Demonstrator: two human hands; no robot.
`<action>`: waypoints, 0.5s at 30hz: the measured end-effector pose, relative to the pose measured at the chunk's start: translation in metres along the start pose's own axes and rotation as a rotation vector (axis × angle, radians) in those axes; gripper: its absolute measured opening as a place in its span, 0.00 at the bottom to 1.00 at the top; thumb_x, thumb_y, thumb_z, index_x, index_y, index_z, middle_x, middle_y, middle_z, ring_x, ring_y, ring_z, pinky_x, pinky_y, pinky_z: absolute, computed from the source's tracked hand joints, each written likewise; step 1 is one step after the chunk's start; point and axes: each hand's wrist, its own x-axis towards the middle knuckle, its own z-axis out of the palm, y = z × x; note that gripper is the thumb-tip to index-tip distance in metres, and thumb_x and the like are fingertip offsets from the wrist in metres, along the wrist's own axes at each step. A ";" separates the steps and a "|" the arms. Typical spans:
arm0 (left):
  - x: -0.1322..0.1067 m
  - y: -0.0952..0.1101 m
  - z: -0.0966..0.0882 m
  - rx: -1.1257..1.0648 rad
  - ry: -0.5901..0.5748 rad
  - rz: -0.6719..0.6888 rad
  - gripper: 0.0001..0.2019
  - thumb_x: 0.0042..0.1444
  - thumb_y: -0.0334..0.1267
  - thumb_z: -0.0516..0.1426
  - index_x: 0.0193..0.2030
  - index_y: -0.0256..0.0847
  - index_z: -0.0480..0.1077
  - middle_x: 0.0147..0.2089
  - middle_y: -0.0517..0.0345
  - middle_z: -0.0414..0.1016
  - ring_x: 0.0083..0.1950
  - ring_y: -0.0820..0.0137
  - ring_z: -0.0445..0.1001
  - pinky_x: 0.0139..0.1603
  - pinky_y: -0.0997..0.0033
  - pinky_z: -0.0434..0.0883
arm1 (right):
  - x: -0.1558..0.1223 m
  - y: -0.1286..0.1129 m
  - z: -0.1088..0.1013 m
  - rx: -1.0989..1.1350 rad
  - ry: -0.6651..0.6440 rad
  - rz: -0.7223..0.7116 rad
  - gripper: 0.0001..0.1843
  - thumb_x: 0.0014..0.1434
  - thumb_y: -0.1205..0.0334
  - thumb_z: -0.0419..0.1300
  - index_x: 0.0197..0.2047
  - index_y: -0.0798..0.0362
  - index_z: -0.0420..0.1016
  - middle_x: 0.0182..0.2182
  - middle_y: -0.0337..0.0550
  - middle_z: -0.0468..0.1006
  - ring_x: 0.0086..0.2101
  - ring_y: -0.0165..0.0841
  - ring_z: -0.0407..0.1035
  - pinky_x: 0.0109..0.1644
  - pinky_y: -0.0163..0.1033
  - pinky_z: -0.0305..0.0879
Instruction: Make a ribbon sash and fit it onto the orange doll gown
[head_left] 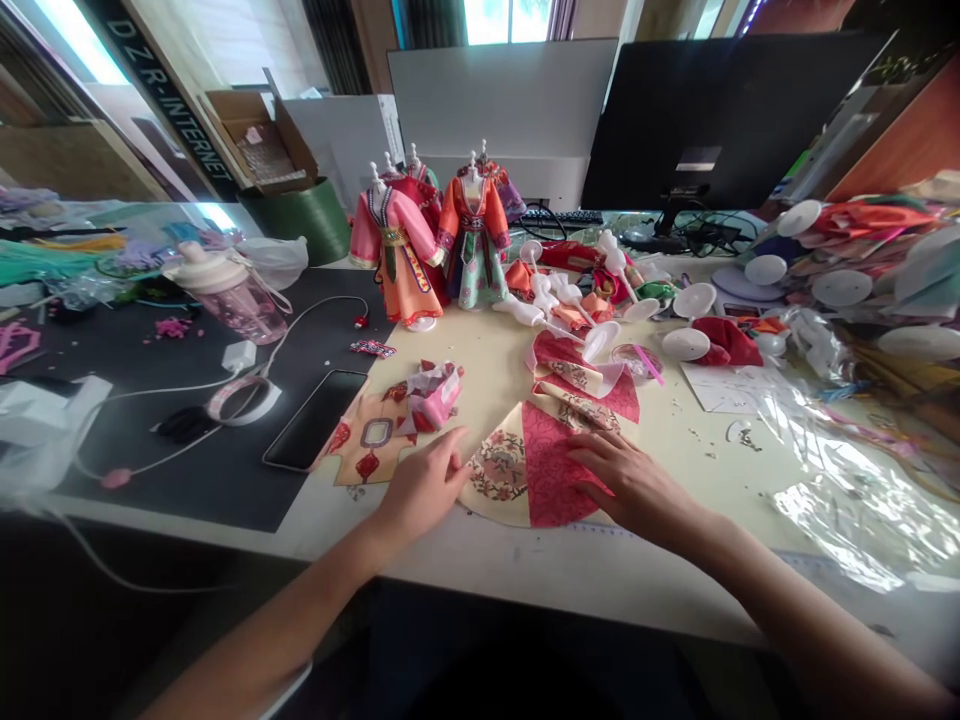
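A fan-shaped piece of fabric [551,470] lies on the table, with cream floral and red patterned panels. My right hand [626,480] rests flat on its red panel, fingers spread. At the cloth's left edge is my left hand [431,480], its thumb and forefinger apart and the fingertips by the edge. Behind the fan-shaped piece, more red and cream fabric [574,380] lies folded. An orange printed cloth piece [375,440] is left of my left hand, with a crumpled pink cloth bundle [435,395] on top.
Small dressed doll forms [472,240] stand at the back, before the monitors [675,120]. White stands and cloth scraps [585,290] pile up behind the work. To the left are a phone [315,420], a tape roll [244,400] and a bottle [229,295]. Clear plastic bags [862,520] lie right.
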 end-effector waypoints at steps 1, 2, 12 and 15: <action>0.000 -0.001 -0.002 0.047 0.008 0.012 0.19 0.54 0.35 0.56 0.55 0.47 0.66 0.30 0.61 0.71 0.27 0.69 0.69 0.31 0.71 0.62 | 0.000 -0.002 0.001 -0.009 0.029 0.000 0.16 0.59 0.67 0.56 0.51 0.54 0.71 0.49 0.53 0.74 0.53 0.47 0.67 0.53 0.57 0.68; 0.001 0.000 -0.005 0.098 0.009 0.021 0.18 0.55 0.35 0.55 0.53 0.46 0.66 0.31 0.60 0.72 0.27 0.69 0.69 0.31 0.71 0.62 | 0.000 -0.004 0.001 -0.015 0.058 -0.005 0.16 0.59 0.67 0.56 0.51 0.56 0.71 0.48 0.54 0.75 0.51 0.47 0.67 0.52 0.58 0.68; 0.039 0.015 0.011 0.293 -0.034 0.123 0.08 0.58 0.37 0.54 0.29 0.40 0.68 0.32 0.56 0.73 0.31 0.69 0.71 0.30 0.72 0.60 | 0.012 -0.045 0.022 0.099 0.040 -0.170 0.14 0.60 0.71 0.50 0.47 0.57 0.71 0.49 0.53 0.73 0.45 0.40 0.67 0.46 0.49 0.70; 0.042 0.009 0.016 0.271 0.009 0.134 0.10 0.59 0.34 0.53 0.26 0.39 0.67 0.29 0.58 0.73 0.31 0.71 0.71 0.31 0.73 0.60 | 0.009 -0.045 0.029 0.103 0.055 -0.143 0.15 0.60 0.72 0.50 0.49 0.57 0.70 0.49 0.53 0.73 0.46 0.41 0.65 0.47 0.49 0.69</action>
